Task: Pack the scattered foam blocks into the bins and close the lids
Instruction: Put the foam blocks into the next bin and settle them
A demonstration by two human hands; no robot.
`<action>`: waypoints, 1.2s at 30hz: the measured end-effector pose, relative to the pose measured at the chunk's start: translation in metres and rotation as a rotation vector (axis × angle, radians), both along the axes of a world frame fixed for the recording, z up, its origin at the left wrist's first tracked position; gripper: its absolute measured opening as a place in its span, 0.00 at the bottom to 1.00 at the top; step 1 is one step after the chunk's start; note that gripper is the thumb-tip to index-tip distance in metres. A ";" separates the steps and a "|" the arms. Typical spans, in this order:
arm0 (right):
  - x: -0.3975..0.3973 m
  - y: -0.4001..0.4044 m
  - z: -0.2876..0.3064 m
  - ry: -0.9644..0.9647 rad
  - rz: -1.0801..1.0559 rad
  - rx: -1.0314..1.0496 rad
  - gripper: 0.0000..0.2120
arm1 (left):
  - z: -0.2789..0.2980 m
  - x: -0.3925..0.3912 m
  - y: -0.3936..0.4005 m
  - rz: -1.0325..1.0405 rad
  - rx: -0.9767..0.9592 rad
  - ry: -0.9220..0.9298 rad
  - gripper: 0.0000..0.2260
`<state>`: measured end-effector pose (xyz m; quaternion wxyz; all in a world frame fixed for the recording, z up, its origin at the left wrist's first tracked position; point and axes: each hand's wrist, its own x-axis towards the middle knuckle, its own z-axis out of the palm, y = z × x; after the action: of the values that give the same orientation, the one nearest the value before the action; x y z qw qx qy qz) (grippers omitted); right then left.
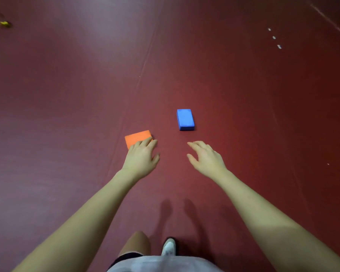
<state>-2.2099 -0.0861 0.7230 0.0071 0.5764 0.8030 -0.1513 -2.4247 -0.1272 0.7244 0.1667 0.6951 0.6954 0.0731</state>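
In the head view, a dark red floor (243,114) is seen from above, with two bare arms stretched forward and down. The left hand (140,157) is spread with its fingers nearly straight, overlapping the near corner of an orange foam block (136,137) lying flat on the floor; whether the fingertips actually touch it cannot be told, and nothing is gripped. The right hand (205,157) is held open with fingers loosely fanned and empty, short of a blue foam block (185,119) that lies flat just beyond it. The two blocks are set near each other but apart. No bins or lids are shown, so the collecting step is judged to be under way, with packing and closing not yet done. The next move is judged to call for fingers wrapped over each block's long edges before lifting. Open floor is seen on every side of both blocks, crossed only by faint seams. A small yellow object (4,23) lies far off at the upper left, too blurred to identify. A white shoe (168,248) is planted below.
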 end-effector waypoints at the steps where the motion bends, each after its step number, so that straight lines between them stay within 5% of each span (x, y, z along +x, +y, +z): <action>1: -0.004 0.016 -0.003 -0.003 0.014 -0.003 0.23 | -0.002 -0.004 0.015 0.007 0.000 -0.006 0.21; 11: -0.085 0.170 -0.052 0.011 0.020 -0.082 0.23 | -0.053 -0.091 0.177 0.030 -0.040 -0.047 0.22; 21: -0.174 0.307 -0.148 -0.127 0.190 -0.179 0.23 | -0.169 -0.182 0.291 0.090 -0.175 -0.049 0.22; 36: -0.227 0.454 -0.542 -0.329 0.476 -0.341 0.30 | -0.570 -0.205 0.395 0.234 -0.412 -0.031 0.34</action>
<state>-2.4366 0.3683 0.1811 0.2684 0.3799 0.8662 -0.1825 -2.6295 0.2678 0.1543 0.3063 0.5597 0.7689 -0.0409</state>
